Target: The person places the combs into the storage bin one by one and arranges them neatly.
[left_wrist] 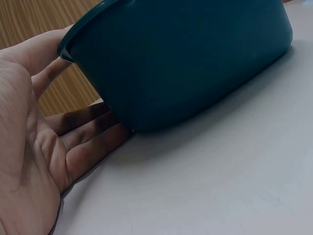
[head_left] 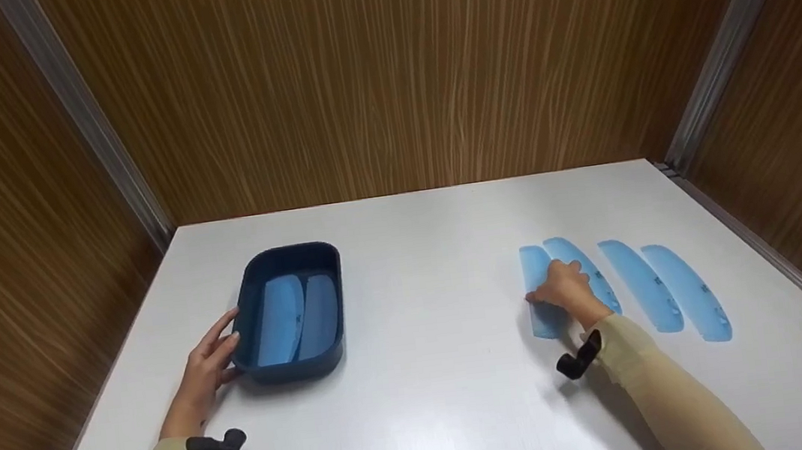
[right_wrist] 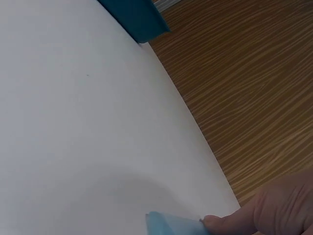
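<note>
your left hand (head_left: 204, 364) gripped nothing, its nearly straight fingers against the dark blue box (head_left: 297, 371), apparently to steady the smooth, round-cornered walls around two flat blue pieces (head_left: 279, 318). your right hand (head_left: 563, 288) pinched the leftmost strip (head_left: 534, 262) at the white desk (head_left: 435, 387), thumb at its straight edge, probably because so thin a sheet offered little else to hold. three more strips (head_left: 640, 284), film-like, bowed along one side and marked with small dark spots, lay to its right.
</note>
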A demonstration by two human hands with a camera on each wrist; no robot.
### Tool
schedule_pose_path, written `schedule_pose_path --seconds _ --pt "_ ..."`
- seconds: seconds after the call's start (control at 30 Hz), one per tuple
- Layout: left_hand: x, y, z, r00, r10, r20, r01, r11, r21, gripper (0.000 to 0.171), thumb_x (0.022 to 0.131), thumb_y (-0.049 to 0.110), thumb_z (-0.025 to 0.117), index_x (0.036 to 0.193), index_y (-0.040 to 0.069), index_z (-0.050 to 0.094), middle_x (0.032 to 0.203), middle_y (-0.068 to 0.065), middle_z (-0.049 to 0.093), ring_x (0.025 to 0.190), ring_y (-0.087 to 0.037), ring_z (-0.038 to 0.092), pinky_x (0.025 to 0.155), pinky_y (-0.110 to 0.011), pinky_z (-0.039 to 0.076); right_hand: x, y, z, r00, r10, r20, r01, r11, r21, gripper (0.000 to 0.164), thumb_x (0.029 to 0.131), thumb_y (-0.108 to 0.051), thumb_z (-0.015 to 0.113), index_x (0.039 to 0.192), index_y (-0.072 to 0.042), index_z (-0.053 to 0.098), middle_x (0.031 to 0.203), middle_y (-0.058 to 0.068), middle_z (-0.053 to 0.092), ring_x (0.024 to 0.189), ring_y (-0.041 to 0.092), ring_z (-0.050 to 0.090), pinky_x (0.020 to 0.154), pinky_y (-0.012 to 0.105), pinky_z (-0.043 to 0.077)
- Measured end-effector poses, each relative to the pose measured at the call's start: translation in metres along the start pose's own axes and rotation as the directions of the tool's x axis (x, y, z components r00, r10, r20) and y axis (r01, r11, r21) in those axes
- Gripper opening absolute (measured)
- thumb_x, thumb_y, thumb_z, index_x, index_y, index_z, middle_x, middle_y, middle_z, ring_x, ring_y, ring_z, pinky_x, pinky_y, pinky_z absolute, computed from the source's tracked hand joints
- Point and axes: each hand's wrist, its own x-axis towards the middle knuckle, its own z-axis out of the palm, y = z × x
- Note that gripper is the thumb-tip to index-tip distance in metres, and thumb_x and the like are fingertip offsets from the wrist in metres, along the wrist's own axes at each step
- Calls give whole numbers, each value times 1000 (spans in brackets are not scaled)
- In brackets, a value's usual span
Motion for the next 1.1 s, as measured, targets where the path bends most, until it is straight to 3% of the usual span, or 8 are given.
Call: schedule_pose_path --seconds 0.17,0.37,0.63,0.87,1.1 --pt "0 2 -1 1000 -18 5 18 1000 5 54 96 36 50 146 28 32 142 -19 35 131 -35 31 95 -53 36 5 1 -4 998 17 65 -20 999 45 83 75 -22 77 132 17 30 122 39 33 103 45 43 89 54 39" --pt "3 5 -2 1000 5 10 -5 1000 4 52 97 32 49 146 25 32 142 -20 34 132 -37 28 96 -55 34 5 5 -5 995 1 99 -13 992 125 100 76 -19 77 142 12 9 134 40 26 119 50 36 96 56 33" --pt "-3 2 1 1000 -6 -8 6 1000 0 55 96 35 51 146 25 31 141 -19 37 130 -34 34 92 -48 40 1 13 -6 996 -45 71 27 969 244 101 72 -17 80 141 11 12 136 38 27 121 50 35 95 55 36" --pt "-5 0 3 1000 -13 -13 13 1000 6 55 96 37 51 146 26 31 144 -17 33 131 -34 31 93 -47 40 0 21 -9 995 -37 97 -5 917 399 85 75 -8 74 137 11 19 134 36 30 118 49 40 91 53 41" --pt "0 2 0 1000 -3 -8 4 1000 28 56 95 39 51 146 27 31 145 -18 32 132 -36 29 95 -54 35 1 25 -12 977 12 211 -131 818 560 80 80 -3 69 142 5 18 134 35 31 110 41 49 79 43 49"
